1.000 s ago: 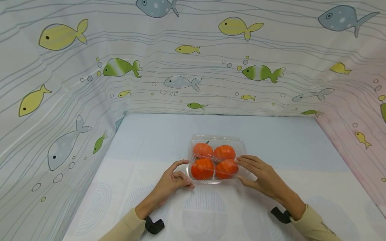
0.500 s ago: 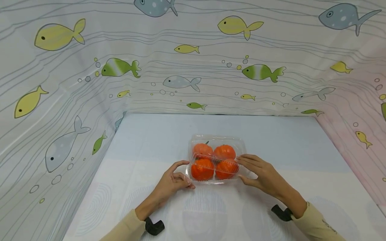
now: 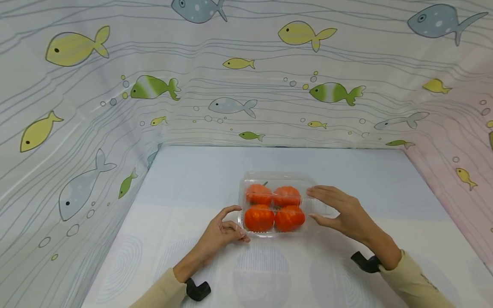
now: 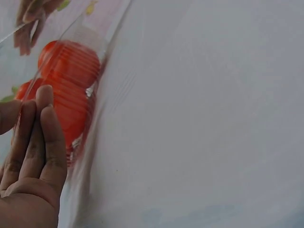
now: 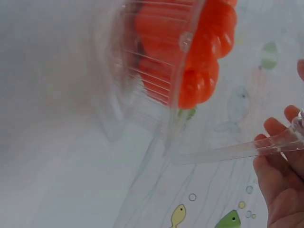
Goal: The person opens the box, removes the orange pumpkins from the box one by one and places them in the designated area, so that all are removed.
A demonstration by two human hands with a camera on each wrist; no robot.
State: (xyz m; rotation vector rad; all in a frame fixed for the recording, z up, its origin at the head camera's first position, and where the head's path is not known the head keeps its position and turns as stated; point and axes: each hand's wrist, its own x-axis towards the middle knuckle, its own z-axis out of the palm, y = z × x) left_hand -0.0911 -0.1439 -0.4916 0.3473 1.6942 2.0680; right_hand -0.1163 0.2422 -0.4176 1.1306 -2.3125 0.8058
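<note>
A clear plastic clamshell box (image 3: 263, 234) sits on the table with several ribbed, red-orange tomatoes (image 3: 259, 218) inside. Its transparent lid (image 5: 223, 153) is raised, with a gap above the base seen in the right wrist view. My right hand (image 3: 343, 211) holds the lid's right edge, fingers and thumb spread to either side of it. At the box's near left corner, my left hand (image 3: 221, 231) pinches a clear plastic edge, which passes between thumb and fingers in the left wrist view. The lid's full outline is hard to see through the clear plastic.
The table (image 3: 185, 171) has a pale cloth with faint circle patterns. A fish-printed curtain (image 3: 269, 94) stands around the back and sides. Black wrist mounts (image 3: 198, 290) sit at the sleeve ends.
My right hand has moved right and slightly away, and the lid's front edge has shifted upward in view with it. The left hand and the tomatoes stay nearly in place.
</note>
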